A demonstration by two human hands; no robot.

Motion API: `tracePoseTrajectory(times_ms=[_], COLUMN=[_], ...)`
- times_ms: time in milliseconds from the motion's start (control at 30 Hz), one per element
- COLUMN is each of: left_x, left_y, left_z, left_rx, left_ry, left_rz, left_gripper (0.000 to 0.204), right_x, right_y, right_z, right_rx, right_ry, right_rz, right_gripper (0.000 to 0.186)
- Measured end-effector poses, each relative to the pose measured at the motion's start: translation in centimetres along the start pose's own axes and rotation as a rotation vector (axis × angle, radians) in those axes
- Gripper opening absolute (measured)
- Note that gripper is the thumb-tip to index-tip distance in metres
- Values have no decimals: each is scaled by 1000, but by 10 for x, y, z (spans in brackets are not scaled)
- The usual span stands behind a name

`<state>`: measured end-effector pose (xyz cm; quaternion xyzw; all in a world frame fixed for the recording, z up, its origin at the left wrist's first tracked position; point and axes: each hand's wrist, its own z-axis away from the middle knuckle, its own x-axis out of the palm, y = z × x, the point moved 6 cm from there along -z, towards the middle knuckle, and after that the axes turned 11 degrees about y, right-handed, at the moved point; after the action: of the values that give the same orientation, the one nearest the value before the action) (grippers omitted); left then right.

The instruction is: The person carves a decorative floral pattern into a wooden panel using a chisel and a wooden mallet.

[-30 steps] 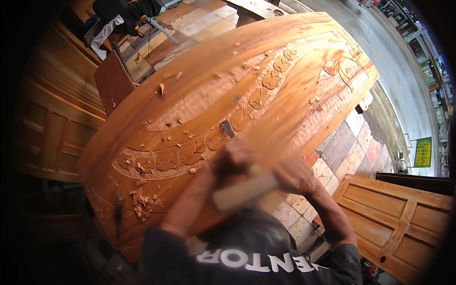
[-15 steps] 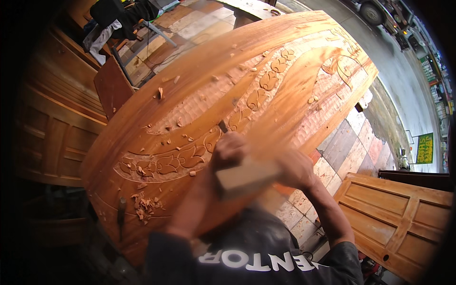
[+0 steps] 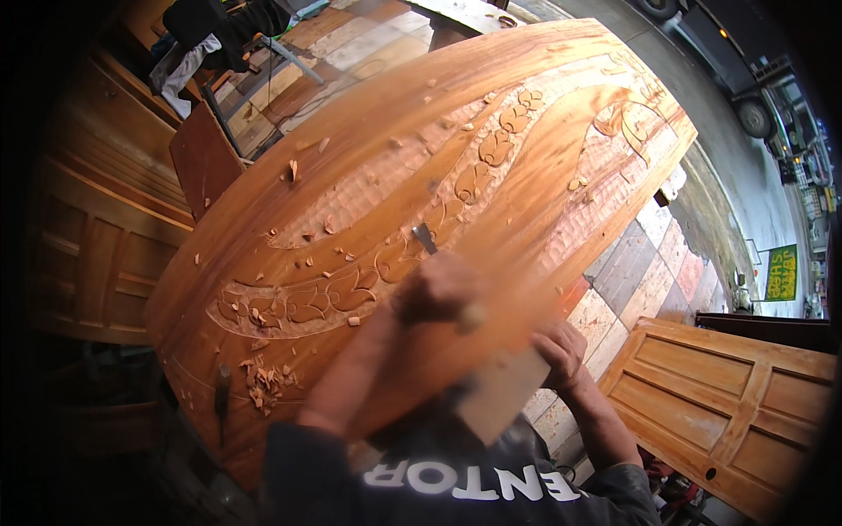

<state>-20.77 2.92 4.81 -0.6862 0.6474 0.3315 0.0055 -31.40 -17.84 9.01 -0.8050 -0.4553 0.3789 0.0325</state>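
A large wooden panel [image 3: 535,197] lies before me, with a curved band of leaf carving [image 3: 346,294] across it. My left hand [image 3: 436,287] is wrapped round a chisel [image 3: 425,238], whose metal blade tilts onto the carved band. The end of its handle shows blurred beside the fist. Lower right, my right hand [image 3: 562,352] is closed on a wooden mallet [image 3: 504,396]. Its pale, blocky head hangs near my shirt, apart from the chisel. The mallet's handle is mostly hidden by the fingers and smeared by motion.
Wood shavings [image 3: 267,383] and a dark slim tool [image 3: 223,394] lie on the panel's near left. A panelled door [image 3: 715,403] rests at the right, with more doors [image 3: 105,250] at the left. Beyond the tiled floor [image 3: 645,263], a truck [image 3: 732,44] is on the road.
The mallet has swung away from my left hand, down and to the right. The chisel's tip sits slightly farther right, with more blade showing. On the road, a truck has moved into view.
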Motion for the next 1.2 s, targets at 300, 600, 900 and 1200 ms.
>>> tracePoseTrajectory(times_ms=[300, 600, 900, 1200], left_x=[6, 9, 9, 12], left_y=[-14, -25, 4, -6], left_z=[13, 5, 13, 7], left_rx=[9, -61, 64, -19], left_ry=[-36, 97, 273, 3], left_rz=[-13, 3, -288, -120], left_gripper=[15, 17, 18, 19], right_x=[23, 27, 9, 7], right_y=[21, 52, 43, 18], right_z=[-19, 9, -16, -8], right_rx=[-114, -96, -15, -64], right_ry=[-108, -28, -87, 82], right_rz=[179, 96, 168, 41], right_gripper=[52, 49, 50, 50])
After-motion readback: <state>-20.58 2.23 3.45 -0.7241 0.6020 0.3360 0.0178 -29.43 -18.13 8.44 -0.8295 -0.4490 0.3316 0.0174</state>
